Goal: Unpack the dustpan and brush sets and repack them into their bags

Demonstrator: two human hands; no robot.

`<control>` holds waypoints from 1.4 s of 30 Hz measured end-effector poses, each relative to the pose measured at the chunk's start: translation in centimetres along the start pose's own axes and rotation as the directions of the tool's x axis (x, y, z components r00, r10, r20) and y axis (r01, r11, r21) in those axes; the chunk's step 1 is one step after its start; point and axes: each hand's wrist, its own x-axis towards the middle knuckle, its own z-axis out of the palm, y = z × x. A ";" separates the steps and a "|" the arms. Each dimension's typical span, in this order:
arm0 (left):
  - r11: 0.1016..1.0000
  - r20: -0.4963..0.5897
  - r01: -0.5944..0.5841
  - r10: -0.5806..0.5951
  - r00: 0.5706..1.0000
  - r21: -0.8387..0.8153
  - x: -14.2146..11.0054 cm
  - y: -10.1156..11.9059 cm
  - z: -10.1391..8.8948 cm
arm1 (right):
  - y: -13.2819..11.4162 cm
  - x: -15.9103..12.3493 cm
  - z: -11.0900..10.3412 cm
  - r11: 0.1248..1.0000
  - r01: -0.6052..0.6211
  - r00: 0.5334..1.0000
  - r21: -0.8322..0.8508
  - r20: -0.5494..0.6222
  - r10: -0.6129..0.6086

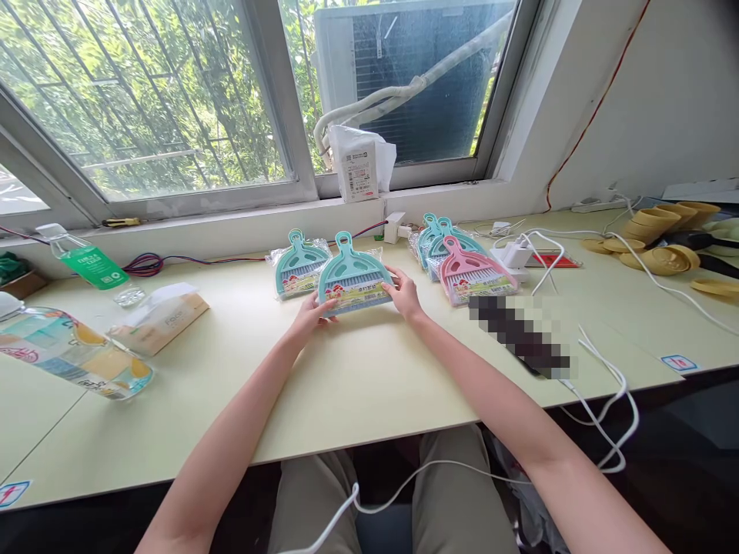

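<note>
A teal mini dustpan and brush set [353, 268] with a printed label band is gripped between my two hands near the back of the table. My left hand [310, 317] closes on its lower left corner, while the fingers and thumb of my right hand [406, 295] pinch its right side. Just behind it on the left lies another teal dustpan set [297, 260] in clear wrapping. To the right of my right hand are a pink dustpan set [472, 271] and, partly hidden behind it, a stack of teal dustpan sets [430, 237].
At left are a large clear bottle [75, 350], a green-labelled bottle [95, 265] and a tissue pack [167, 319]. A pixelated dark object [519, 335], white cables [620, 377] and yellowish rolls [652, 223] occupy the right. A carton [359, 175] stands on the windowsill.
</note>
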 end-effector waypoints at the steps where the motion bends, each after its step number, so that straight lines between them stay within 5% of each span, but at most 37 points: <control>1: 0.999 -0.059 0.040 -0.039 0.997 0.008 0.1 -0.1 0.0 | -0.2 -0.3 0.2 1.000 0.014 1.000 -0.009 0.024 -0.013; 10: 0.989 -0.267 -0.024 0.062 0.962 0.144 2.2 -1.7 -4.7 | 0.0 -1.5 1.8 0.983 0.004 0.970 -0.185 0.241 0.041; 13: 0.910 -0.487 0.106 0.115 0.866 0.402 2.7 -2.5 -6.9 | 0.3 -1.4 1.7 0.975 0.033 0.964 -0.218 0.264 0.026; 16: 0.720 -0.616 0.300 0.220 0.756 0.626 3.0 -3.0 -8.5 | 0.4 -1.3 1.5 0.970 0.044 0.954 -0.239 0.298 0.030; 21: 0.575 -0.601 0.332 0.373 0.707 0.748 4.5 -3.6 -8.9 | 0.7 -1.1 1.5 0.965 0.066 0.939 -0.255 0.342 0.026; 26: 0.640 -0.628 0.302 0.372 0.683 0.707 6.9 -3.9 -8.6 | 0.5 -0.7 1.3 0.928 0.151 0.939 -0.341 0.344 -0.026; 29: 0.660 -0.631 0.264 0.407 0.660 0.703 7.5 -4.0 -8.4 | -0.1 -0.3 0.4 0.768 0.274 0.952 -0.579 0.276 -0.132; 32: 0.643 -0.624 0.253 0.450 0.639 0.723 7.2 -3.9 -8.0 | -1.2 0.4 -1.5 0.540 0.264 0.955 -0.799 0.140 -0.260; 38: 0.521 -0.489 0.159 0.593 0.640 0.839 5.5 -3.0 -6.2 | -2.6 2.3 -6.6 0.305 -0.007 0.926 -0.952 -0.122 -0.358; 42: 0.398 -0.332 0.050 0.683 0.650 0.916 4.3 -1.9 -4.6 | -2.2 2.6 -9.2 0.205 -0.253 0.937 -0.946 -0.292 -0.190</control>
